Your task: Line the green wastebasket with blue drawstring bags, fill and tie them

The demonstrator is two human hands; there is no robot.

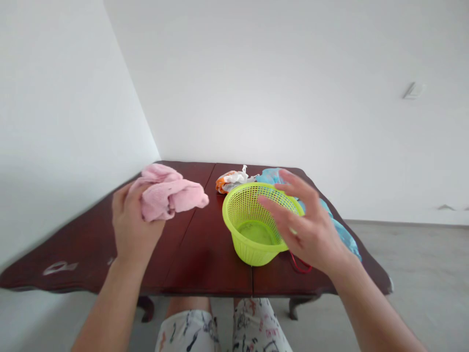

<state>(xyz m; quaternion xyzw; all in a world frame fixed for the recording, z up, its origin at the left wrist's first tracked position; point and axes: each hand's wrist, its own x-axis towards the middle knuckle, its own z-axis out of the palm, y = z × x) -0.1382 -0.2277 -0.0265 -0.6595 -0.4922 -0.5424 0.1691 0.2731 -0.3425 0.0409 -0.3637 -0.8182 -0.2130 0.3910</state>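
Note:
A crumpled pink cloth (174, 195) is gripped in my left hand (137, 227), raised over the left part of the table. My right hand (309, 227) has its fingers spread, slightly blurred, and nothing shows in its grasp. It hovers at the right side of a lime green plastic basket (249, 249), hiding part of the rim. The basket has perforated walls, and I see only its bare green floor inside.
The dark red wooden table (205, 269) stands against white walls. Behind the basket lie a white and orange plastic bag (231, 181) and a blue plastic bag (269, 176). More blue plastic (346, 237) and a red cord (302, 266) lie at the right.

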